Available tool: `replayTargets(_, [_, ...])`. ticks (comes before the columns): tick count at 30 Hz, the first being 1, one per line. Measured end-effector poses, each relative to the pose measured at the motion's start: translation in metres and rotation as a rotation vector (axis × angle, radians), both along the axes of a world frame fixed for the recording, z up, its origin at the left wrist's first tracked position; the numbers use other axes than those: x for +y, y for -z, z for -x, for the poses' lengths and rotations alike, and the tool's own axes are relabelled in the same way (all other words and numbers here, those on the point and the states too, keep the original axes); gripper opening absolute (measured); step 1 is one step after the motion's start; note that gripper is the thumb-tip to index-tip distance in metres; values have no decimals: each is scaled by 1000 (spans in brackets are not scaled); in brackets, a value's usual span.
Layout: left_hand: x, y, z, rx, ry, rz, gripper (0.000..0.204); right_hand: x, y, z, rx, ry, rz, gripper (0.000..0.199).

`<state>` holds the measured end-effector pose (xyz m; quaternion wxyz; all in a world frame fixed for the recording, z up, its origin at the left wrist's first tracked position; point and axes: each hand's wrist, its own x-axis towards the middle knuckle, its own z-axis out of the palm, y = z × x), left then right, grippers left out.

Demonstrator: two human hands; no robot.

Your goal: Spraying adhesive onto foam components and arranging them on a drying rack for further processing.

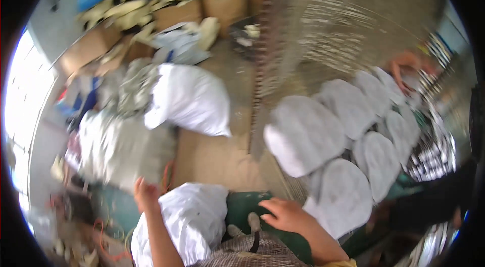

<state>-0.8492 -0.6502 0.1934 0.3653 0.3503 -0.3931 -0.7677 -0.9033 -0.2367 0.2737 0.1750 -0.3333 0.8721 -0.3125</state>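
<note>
My left hand (145, 195) is raised above a white cloth sack (182, 219), next to a large pale bundle (129, 148). Motion blur smears its fingers, so whether it grips anything is unclear. My right hand (284, 214) reaches in from the lower right with fingers apart and nothing held. Just beyond it lie several rounded, greyish-white flat pieces (343, 193), overlapping in two rows. A full white sack (192, 98) rests farther off, left of centre, against the pale bundle.
Cardboard boxes (179, 14) heaped with cream and black pieces line the back left. A blurred brown slatted panel (328, 29) fills the back right. Another person's arm (406, 67) reaches toward the far pieces. An orange cord (101, 241) lies at lower left.
</note>
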Motion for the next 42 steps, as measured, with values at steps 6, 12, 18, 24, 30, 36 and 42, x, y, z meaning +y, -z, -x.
replayTargets(6, [-24,-9,28,35,-36,-91,23,11,17,21,-57,-11,-18,35])
replayTargets(12, [-64,28,14,3,-135,-159,40,-15,23,65,-84,-97,-27,34])
replayTargets(18, [-74,93,43,-105,-187,-383,29,-33,16,112,-27,-114,-49,34])
replayTargets(24, [-66,123,122,-154,-62,-514,20,-48,34,148,-127,-105,4,35])
replayTargets(30, [-63,126,261,-174,109,-390,18,-124,93,226,-97,-153,59,38])
replayTargets(36, [-106,132,402,-221,414,-233,27,-305,133,375,-164,-157,181,37])
replayTargets(42, [-253,104,479,-234,257,-282,42,-380,169,522,-218,-34,244,33])
